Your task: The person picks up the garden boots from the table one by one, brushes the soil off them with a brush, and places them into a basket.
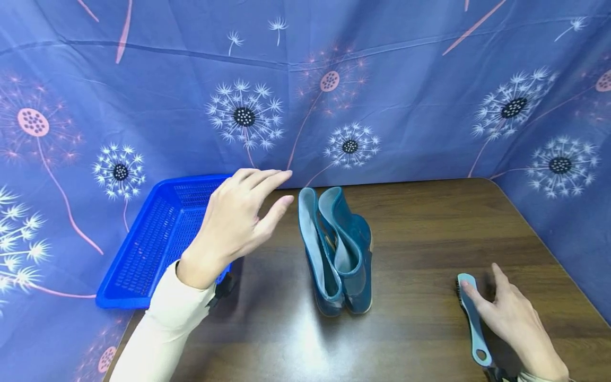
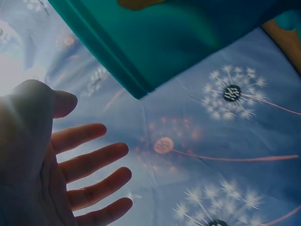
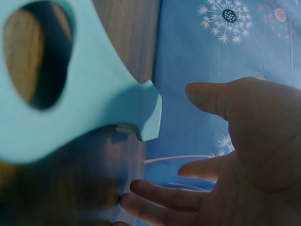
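Observation:
A pair of glossy teal rubber boots (image 1: 359, 286) stands side by side at the middle of the wooden table, their tops leaning toward each other. To the left of them, my left hand (image 1: 238, 217) hovers with fingers extended and thumb apart, holding nothing. The left wrist view has a teal boot shaft (image 2: 155, 52) above the spread fingers. On the right side lies a light-blue scrub brush (image 1: 473, 326) with dark bristles and a hole in its handle. My right hand (image 1: 513, 315) is beside it, thumb overlapping the brush head in the head view; the right wrist view has them apart.
A blue perforated plastic basket (image 1: 125, 302) sits at the table's left edge, partly behind the left forearm. A blue dandelion-print cloth (image 1: 410, 122) hangs behind and around the wooden table (image 1: 420, 223). Glare falls on the tabletop in front of the boots.

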### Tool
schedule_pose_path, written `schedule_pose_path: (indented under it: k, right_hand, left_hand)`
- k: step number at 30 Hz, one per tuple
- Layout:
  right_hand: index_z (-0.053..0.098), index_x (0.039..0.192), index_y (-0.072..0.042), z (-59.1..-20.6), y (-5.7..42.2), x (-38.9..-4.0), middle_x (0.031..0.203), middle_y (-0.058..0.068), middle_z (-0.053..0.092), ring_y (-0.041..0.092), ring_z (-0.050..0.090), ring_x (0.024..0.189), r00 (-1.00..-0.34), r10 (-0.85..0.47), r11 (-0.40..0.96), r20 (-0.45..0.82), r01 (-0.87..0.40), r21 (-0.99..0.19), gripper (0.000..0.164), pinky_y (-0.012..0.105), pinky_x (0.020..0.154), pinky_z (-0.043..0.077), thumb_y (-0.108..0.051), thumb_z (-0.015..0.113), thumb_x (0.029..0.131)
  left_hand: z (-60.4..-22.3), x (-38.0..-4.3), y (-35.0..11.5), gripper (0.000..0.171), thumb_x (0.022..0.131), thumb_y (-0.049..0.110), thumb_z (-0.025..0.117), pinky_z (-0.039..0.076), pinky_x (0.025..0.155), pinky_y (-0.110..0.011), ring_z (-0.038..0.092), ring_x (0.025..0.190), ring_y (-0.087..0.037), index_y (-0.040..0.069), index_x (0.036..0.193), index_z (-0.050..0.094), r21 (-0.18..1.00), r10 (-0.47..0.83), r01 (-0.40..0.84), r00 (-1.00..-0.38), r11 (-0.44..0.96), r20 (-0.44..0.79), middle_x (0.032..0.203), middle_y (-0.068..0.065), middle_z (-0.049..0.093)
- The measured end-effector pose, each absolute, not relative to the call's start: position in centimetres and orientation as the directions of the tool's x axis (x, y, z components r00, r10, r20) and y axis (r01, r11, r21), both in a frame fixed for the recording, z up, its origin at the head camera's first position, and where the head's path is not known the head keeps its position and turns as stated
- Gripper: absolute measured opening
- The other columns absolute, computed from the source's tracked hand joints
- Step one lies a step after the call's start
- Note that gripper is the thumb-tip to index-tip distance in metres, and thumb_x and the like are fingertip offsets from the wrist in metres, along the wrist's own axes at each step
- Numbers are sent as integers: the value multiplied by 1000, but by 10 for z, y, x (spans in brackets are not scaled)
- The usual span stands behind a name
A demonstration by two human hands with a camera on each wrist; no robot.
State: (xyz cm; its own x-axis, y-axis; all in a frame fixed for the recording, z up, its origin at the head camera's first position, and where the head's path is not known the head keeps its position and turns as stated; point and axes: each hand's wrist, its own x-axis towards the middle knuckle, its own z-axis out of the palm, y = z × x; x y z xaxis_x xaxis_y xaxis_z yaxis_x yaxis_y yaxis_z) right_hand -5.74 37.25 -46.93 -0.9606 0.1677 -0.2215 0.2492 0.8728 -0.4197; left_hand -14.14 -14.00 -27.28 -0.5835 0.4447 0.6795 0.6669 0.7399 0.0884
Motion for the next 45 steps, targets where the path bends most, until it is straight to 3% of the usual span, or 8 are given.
schedule_pose_path:
  k: [9,14,20,24,29,34,41,45]
  right_hand:
    - [-9,165,6,-469,371,-57,152,56,21,77,29,132,-951,170,867,-259,269,-419,108,83,92,35,-70,39,106]
    - [-6,166,7,-470,369,-57,151,55,25,76,32,131,-957,170,872,-235,257,-417,108,82,92,37,-70,41,106]
    - [0,164,11,-471,366,-56,146,55,32,74,38,128,-963,178,880,-203,248,-404,109,79,88,40,-69,44,105]
    - [4,160,19,-467,363,-54,144,57,32,74,39,126,-949,187,884,-253,275,-379,116,78,88,42,-74,43,103]
    - [9,151,31,-463,358,-52,140,57,35,70,50,116,-892,207,874,-401,353,-335,134,69,84,48,-85,44,96]
    - [14,150,30,-465,355,-50,137,55,40,66,55,110,-855,241,862,-459,406,-304,140,64,80,51,-89,54,88]
    - [13,150,26,-468,355,-44,118,49,56,65,60,101,-857,244,846,-454,417,-332,128,63,75,51,-69,72,89]
    - [18,151,20,-469,355,-43,109,42,62,56,65,92,-858,245,834,-452,424,-353,117,59,72,51,-63,73,90]
  left_hand:
    - [-244,-141,-108,42,104,41,65,57,98,-47,68,120,-28,16,138,73,-1,597,743,-537,670,596,133,-5,75]
    - [-236,-142,-100,41,103,41,68,58,99,-45,67,122,-26,17,135,75,-15,662,774,-532,633,528,131,-5,76]
    - [-231,-146,-93,35,98,37,74,58,95,-43,68,118,-25,18,127,79,-71,761,828,-473,556,443,127,-2,77]
    - [-230,-145,-90,31,93,30,75,58,95,-42,69,118,-24,19,122,81,-86,818,860,-441,502,369,126,0,78]
    - [-223,-143,-82,30,91,27,76,57,99,-42,67,122,-22,23,121,82,-66,842,859,-478,508,251,128,2,77]
    - [-213,-141,-71,34,88,25,82,57,97,-42,66,120,-20,26,122,81,-35,821,825,-556,564,131,128,7,77]
    - [-215,-144,-52,44,83,12,79,54,95,-43,65,114,-24,27,124,81,-63,809,807,-588,587,4,128,6,77]
    - [-221,-147,-47,35,86,12,79,54,92,-40,65,111,-22,27,117,83,-99,819,815,-573,570,-1,123,9,78]
